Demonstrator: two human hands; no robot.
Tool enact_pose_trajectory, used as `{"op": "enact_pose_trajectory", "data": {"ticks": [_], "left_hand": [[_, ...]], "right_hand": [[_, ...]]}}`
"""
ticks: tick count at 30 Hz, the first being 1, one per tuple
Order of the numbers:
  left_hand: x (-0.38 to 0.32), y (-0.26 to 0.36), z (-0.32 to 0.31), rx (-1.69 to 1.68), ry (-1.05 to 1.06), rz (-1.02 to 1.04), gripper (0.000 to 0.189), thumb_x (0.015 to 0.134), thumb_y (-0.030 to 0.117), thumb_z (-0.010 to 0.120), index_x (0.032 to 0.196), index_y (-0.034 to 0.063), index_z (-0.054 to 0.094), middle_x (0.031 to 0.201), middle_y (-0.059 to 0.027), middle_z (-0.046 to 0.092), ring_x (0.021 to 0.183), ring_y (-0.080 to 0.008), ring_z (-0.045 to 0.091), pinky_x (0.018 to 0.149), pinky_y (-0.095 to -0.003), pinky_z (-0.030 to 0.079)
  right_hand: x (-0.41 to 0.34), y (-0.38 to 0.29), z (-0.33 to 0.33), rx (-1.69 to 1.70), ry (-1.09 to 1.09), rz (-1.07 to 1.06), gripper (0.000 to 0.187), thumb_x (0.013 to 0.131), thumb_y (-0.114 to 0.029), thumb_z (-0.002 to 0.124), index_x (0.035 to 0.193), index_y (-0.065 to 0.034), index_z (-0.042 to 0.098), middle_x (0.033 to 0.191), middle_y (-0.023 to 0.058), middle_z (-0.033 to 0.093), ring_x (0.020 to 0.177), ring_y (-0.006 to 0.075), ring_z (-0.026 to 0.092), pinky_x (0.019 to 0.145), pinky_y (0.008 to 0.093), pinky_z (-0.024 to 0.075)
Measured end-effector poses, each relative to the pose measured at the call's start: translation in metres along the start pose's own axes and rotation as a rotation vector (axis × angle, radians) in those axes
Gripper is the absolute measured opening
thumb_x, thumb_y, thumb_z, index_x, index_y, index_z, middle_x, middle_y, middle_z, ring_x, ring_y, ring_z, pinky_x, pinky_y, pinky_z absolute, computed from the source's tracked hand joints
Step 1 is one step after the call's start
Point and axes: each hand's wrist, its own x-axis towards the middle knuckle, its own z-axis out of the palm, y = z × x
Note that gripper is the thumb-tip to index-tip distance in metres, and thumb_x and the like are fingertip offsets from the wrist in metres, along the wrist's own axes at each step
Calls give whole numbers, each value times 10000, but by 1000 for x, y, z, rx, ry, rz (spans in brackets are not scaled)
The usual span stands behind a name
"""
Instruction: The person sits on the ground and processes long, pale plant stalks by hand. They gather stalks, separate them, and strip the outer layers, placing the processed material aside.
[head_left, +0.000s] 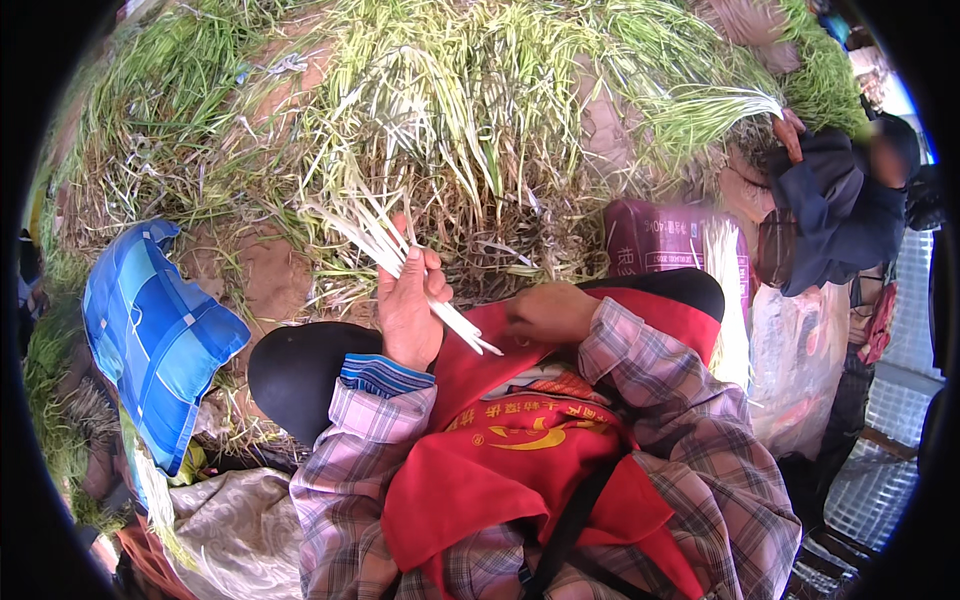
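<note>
My left hand (412, 307) grips a small bundle of long pale stalks (375, 244), palm up, above my lap. Their cut-looking white ends point down to the right, and their other ends point up to the left. Close by on the right, my right hand (551, 313) is held over the red apron (480, 487) with its fingers curled down; it is slightly blurred, and whether it holds anything cannot be seen. In front of my knees lies a big heap of green and pale leafy stalks (450, 112) with brown, dry bases.
A blue checked cushion (161, 337) is at the left, above a patterned cloth (240, 525). A purple printed sack (652, 236) with a white stalk bundle (724, 300) stands right of my knee. At the right, another person (840, 202) holds pale stalks (720, 109).
</note>
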Motion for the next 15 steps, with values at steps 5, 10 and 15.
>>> {"op": "enact_pose_trajectory", "data": {"ticks": [5, 10, 15], "left_hand": [[-33, -11, -1, -51, 31, -791, 362, 890, 245, 451, 1236, 158, 386, 655, 37, 428, 460, -35, 303, 425, -174, 275], [-24, -3, 2, 133, -33, -351, 246, 895, 222, 444, 1096, 80, 455, 500, 28, 322, 391, -62, 271, 393, -211, 278], [-14, -9, 13, 170, 172, -683, 232, 880, 267, 469, 940, 47, 507, 575, -4, 454, 520, -155, 504, 517, -271, 423]], "right_hand": [[40, 60, -16, 566, 516, 44, 378, 858, -354, 484, 684, -19, 491, 555, 50, 435, 512, 152, 424, 495, 321, 363], [119, 123, 2, 1233, 820, 343, 110, 830, -130, 520, 866, -30, 490, 684, 1, 485, 566, 71, 423, 510, 213, 362], [166, 162, 50, 1133, 504, 655, 552, 777, -195, 566, 1226, 37, 343, 1021, 176, 535, 882, 196, 540, 717, 266, 452]]}}
